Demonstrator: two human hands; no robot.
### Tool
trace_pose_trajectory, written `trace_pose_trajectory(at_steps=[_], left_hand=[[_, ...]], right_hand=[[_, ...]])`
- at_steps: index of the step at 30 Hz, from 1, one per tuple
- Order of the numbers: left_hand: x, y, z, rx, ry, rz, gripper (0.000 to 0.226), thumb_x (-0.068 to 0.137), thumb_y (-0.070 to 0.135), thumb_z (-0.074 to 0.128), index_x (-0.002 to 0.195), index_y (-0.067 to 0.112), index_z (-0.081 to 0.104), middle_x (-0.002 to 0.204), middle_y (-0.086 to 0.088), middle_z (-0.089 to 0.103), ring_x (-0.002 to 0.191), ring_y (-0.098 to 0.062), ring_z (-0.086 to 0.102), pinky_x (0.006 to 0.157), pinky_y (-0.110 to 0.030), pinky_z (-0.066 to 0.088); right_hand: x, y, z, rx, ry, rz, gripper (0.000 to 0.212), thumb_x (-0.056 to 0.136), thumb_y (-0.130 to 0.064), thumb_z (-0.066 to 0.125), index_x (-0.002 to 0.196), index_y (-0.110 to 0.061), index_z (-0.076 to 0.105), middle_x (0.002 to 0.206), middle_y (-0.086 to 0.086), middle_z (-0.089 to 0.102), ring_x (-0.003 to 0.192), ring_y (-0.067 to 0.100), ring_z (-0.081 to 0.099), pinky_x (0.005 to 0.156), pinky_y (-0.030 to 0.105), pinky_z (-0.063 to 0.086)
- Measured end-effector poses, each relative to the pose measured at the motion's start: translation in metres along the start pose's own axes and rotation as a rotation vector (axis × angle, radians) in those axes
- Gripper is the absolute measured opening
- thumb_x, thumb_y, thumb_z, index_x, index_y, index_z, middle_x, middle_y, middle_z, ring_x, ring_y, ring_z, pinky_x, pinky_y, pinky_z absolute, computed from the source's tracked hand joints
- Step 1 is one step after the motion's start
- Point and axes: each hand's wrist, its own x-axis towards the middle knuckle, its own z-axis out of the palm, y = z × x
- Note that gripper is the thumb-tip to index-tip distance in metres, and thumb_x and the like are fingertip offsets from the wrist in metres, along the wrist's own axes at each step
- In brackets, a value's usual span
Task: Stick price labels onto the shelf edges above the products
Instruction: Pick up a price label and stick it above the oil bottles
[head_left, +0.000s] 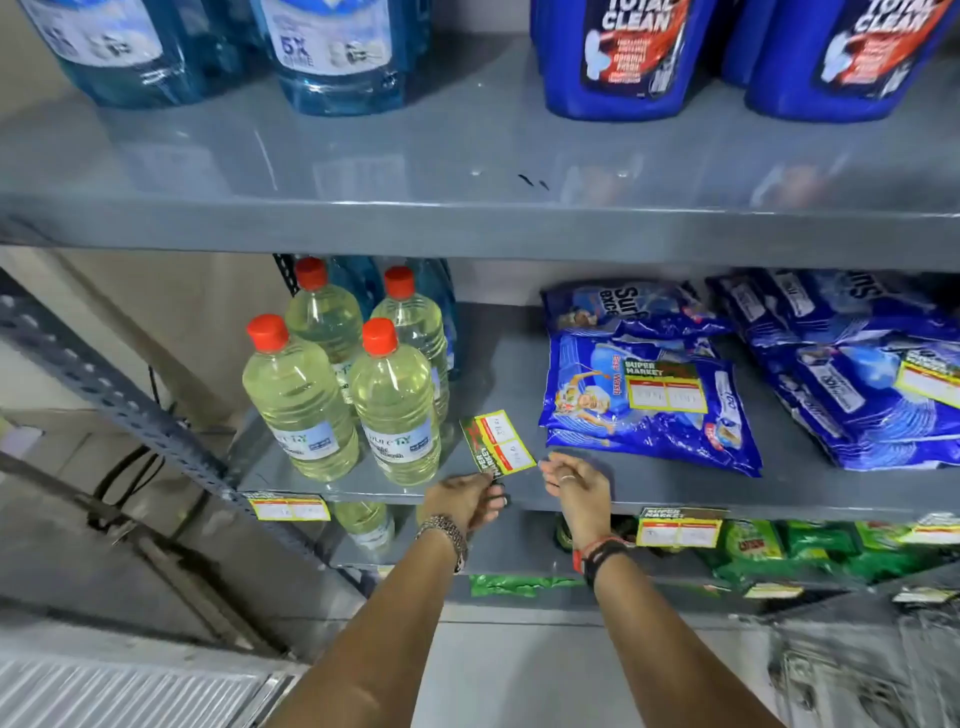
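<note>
Price label (497, 443), yellow and green with red boxes, stands tilted over the front of the middle shelf (519, 374), its lower corner pinched in the fingers of the left hand (464, 498), which is closed on it just at the shelf edge (675, 506). Right hand (574, 480) hovers just beside it, fingers loosely curled and partly spread, holding nothing; whether its fingertips touch the shelf surface cannot be told. Both hands sit in the bare strip of shelf between the yellow bottles (343, 395) with red caps on the left and the blue detergent packets (649, 395) on the right. That gap is narrow: the label nearly touches the nearest bottle, and the packets lie near the right hand. One packet carries a loose label (666, 387) on top. Along the shelf edge, one label (290, 508) is already stuck below the bottles and another (679, 527) hangs to the right of the right wrist; the stretch of edge between them, under the hands, is bare. Above, the upper shelf (467, 228) overhangs with blue bottles (332, 52) on it.
</note>
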Motion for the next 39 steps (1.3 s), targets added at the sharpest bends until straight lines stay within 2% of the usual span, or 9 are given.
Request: trace_pose_trajectory(at_steps=[4,8,13,16,19,26,29,33,39], left_hand=[[-0.009,0.003,-0.004,-0.005,0.058,0.061,0.016,0.087,0.005,0.06,0.072,0.005,0.06,0.038,0.003,0.064,0.031,-0.004,0.058,0.032,-0.013,0.045],[-0.03,0.005,-0.018,0.062,0.021,0.155,0.014,0.084,0.002,0.063,0.07,0.003,0.065,0.042,0.003,0.066,0.033,-0.003,0.058,0.034,-0.014,0.046],[-0.05,0.011,-0.039,0.308,-0.123,0.276,0.005,0.082,0.002,0.066,0.079,0.004,0.07,0.046,0.003,0.067,0.037,-0.003,0.056,0.038,-0.015,0.047],[-0.061,0.021,-0.046,0.479,-0.184,0.373,0.013,0.081,0.005,0.068,0.074,0.016,0.072,0.049,0.007,0.069,0.043,-0.001,0.058,0.043,-0.015,0.05],[-0.072,0.032,-0.047,0.535,-0.215,0.444,0.019,0.081,0.005,0.068,0.071,0.021,0.072,0.049,0.008,0.067,0.044,-0.001,0.057,0.043,-0.016,0.049],[-0.088,0.04,-0.038,0.437,-0.148,0.522,0.013,0.084,0.01,0.066,0.079,0.019,0.073,0.08,-0.002,0.076,0.073,-0.018,0.073,0.056,-0.024,0.06],[-0.1,0.04,-0.036,0.341,-0.134,0.569,0.008,0.084,0.01,0.065,0.085,0.012,0.073,0.069,0.009,0.075,0.071,-0.011,0.072,0.059,-0.02,0.059],[-0.132,0.055,-0.053,0.216,-0.01,0.725,0.007,0.078,0.026,0.071,0.081,0.023,0.076,0.076,0.006,0.077,0.077,-0.013,0.071,0.071,-0.026,0.058],[-0.197,0.125,-0.115,0.113,0.183,1.103,0.007,0.075,0.028,0.07,0.08,0.032,0.075,0.073,0.022,0.074,0.07,0.004,0.066,0.066,-0.01,0.052]], right_hand=[[0.001,-0.007,-0.005,0.026,-0.043,0.037,0.024,0.091,0.0,0.044,0.11,0.008,0.058,0.112,0.026,0.064,0.106,0.036,0.062,0.067,0.019,0.053],[0.003,-0.026,-0.012,0.063,-0.08,0.03,0.014,0.09,-0.004,0.05,0.096,-0.002,0.062,0.102,0.017,0.065,0.106,0.035,0.062,0.086,0.038,0.051],[-0.007,-0.06,-0.017,-0.018,-0.262,-0.04,0.011,0.088,-0.019,0.059,0.091,-0.01,0.065,0.099,0.012,0.066,0.096,0.024,0.063,0.076,0.027,0.051],[-0.015,-0.073,-0.021,-0.143,-0.415,-0.04,0.017,0.083,-0.028,0.064,0.09,-0.014,0.067,0.098,0.011,0.071,0.092,0.023,0.068,0.085,0.035,0.054],[-0.026,-0.082,-0.029,-0.23,-0.476,-0.042,0.02,0.082,-0.023,0.066,0.096,-0.009,0.068,0.087,0.008,0.073,0.074,0.018,0.07,0.074,0.035,0.057],[-0.046,-0.093,-0.053,-0.211,-0.457,-0.157,0.016,0.078,-0.007,0.069,0.094,-0.004,0.068,0.087,0.007,0.072,0.072,0.01,0.07,0.065,0.022,0.059],[-0.058,-0.102,-0.054,-0.235,-0.462,-0.209,0.012,0.076,-0.008,0.071,0.086,-0.015,0.069,0.095,0.012,0.073,0.078,0.014,0.07,0.074,0.026,0.059],[-0.086,-0.133,-0.037,-0.237,-0.571,-0.298,0.016,0.077,-0.004,0.069,0.091,-0.01,0.07,0.089,0.005,0.074,0.076,0.01,0.072,0.061,0.019,0.057],[-0.162,-0.21,0.029,-0.184,-0.683,-0.602,0.014,0.072,-0.002,0.073,0.079,-0.015,0.073,0.068,-0.009,0.076,0.069,0.006,0.07,0.059,0.016,0.055]])
